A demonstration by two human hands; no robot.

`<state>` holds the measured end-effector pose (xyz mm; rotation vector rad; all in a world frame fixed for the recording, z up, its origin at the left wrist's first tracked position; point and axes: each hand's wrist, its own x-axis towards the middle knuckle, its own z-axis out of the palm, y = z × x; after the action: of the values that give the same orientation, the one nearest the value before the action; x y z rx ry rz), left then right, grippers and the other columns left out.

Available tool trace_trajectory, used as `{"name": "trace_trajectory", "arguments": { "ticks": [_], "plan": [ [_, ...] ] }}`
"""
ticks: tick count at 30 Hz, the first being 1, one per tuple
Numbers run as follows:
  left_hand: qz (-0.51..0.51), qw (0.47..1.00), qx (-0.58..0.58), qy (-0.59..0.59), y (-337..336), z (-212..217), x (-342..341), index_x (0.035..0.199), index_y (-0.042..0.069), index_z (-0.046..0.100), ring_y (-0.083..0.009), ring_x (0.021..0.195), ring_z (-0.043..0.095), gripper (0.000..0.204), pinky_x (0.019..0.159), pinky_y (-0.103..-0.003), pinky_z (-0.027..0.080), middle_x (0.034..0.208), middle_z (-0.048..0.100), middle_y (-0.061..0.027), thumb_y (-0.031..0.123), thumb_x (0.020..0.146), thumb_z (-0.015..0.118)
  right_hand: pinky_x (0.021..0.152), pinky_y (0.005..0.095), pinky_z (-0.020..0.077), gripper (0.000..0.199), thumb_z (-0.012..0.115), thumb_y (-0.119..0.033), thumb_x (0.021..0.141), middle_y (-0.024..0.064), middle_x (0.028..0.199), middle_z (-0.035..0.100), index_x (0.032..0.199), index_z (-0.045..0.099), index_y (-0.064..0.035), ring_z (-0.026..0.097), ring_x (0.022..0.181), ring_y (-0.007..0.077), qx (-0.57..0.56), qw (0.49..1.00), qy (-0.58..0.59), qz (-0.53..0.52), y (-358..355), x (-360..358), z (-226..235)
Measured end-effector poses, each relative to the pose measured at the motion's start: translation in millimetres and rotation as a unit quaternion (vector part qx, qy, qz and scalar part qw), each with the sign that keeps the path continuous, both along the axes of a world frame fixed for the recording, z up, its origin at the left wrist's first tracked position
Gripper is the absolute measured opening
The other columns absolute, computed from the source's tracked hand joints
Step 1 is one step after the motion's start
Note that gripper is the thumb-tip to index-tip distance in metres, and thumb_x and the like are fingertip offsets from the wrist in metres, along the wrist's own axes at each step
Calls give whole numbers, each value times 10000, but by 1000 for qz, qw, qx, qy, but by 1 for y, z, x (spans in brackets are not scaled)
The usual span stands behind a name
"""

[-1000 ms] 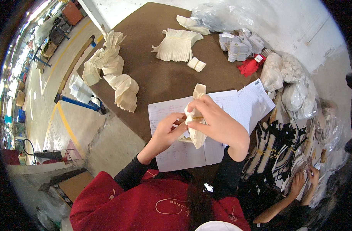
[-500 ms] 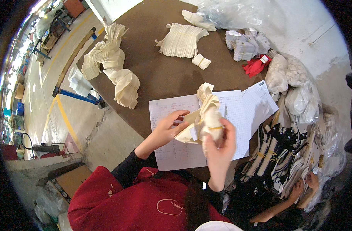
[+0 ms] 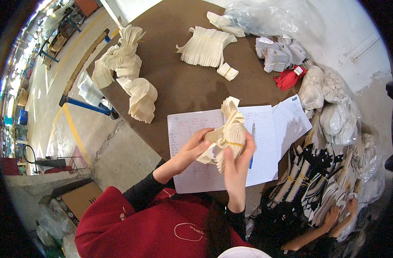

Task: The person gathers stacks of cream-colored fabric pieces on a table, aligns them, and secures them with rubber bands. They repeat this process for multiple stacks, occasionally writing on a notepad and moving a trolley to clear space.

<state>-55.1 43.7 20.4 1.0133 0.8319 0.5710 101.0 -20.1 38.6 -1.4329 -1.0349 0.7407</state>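
Above an open notebook [image 3: 196,172], both hands hold a bundle of cream fabric pieces [image 3: 235,133], folded over and tied with a yellow rubber band. My left hand [image 3: 187,154] is closed on the left side of the bundle, by its flat flaps. My right hand [image 3: 238,170] grips the lower right side, thumb near the band. The rolled, layered end of the bundle faces up between the hands. A blue pen [image 3: 252,142] lies on the notebook's gridded right page, just right of the bundle, partly hidden by my right fingers.
On the brown table [image 3: 170,73] lie more cream bundles [image 3: 143,96], a fanned stack [image 3: 207,46] and a small tied bundle [image 3: 227,71]. White bundles [image 3: 276,56], red pieces [image 3: 289,77] and plastic bags [image 3: 336,122] line the right. Another person's hands [image 3: 334,217] touch black-and-white strips [image 3: 297,176].
The right hand has shifted slightly down and left, its fingers now lower on the bundle. The bundle is turned so its rolled end shows, and more of the pen is visible.
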Motion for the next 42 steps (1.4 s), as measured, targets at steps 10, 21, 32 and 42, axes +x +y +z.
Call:
{"name": "trace_trajectory", "arguments": {
  "ticks": [10,21,32,42],
  "plan": [
    [-50,992,-112,-40,7,17,14,1497,-71,241,-243,1333,414,955,1101,-363,337,1452,405,-184,467,869,717,1114,381,319,556,490,-205,1024,214,1454,391,1476,282,42,413,1328,273,-48,986,161,-14,-5,-10,2],
    [-25,989,-88,-113,-8,6,1,1521,48,247,-228,1337,435,984,1117,-360,337,1441,434,-108,295,750,807,1152,489,227,474,469,-193,966,318,1482,330,1364,447,62,323,1393,442,59,985,-136,86,-10,-9,15],
    [-21,985,-47,-163,-3,10,-10,1515,45,260,-317,1309,488,1119,1109,-438,397,1461,439,-149,458,625,798,1115,492,318,814,712,-352,851,315,1460,335,1475,329,3,383,1330,474,-12,995,-102,-6,-22,-14,28],
    [-63,932,9,-358,27,-47,-26,1560,122,185,-336,1420,334,1088,1172,-491,294,1579,281,-122,704,770,656,1105,471,338,576,672,-239,907,311,1410,407,1402,458,-37,403,1319,457,40,996,-79,-26,-31,16,5]
  ]
}}
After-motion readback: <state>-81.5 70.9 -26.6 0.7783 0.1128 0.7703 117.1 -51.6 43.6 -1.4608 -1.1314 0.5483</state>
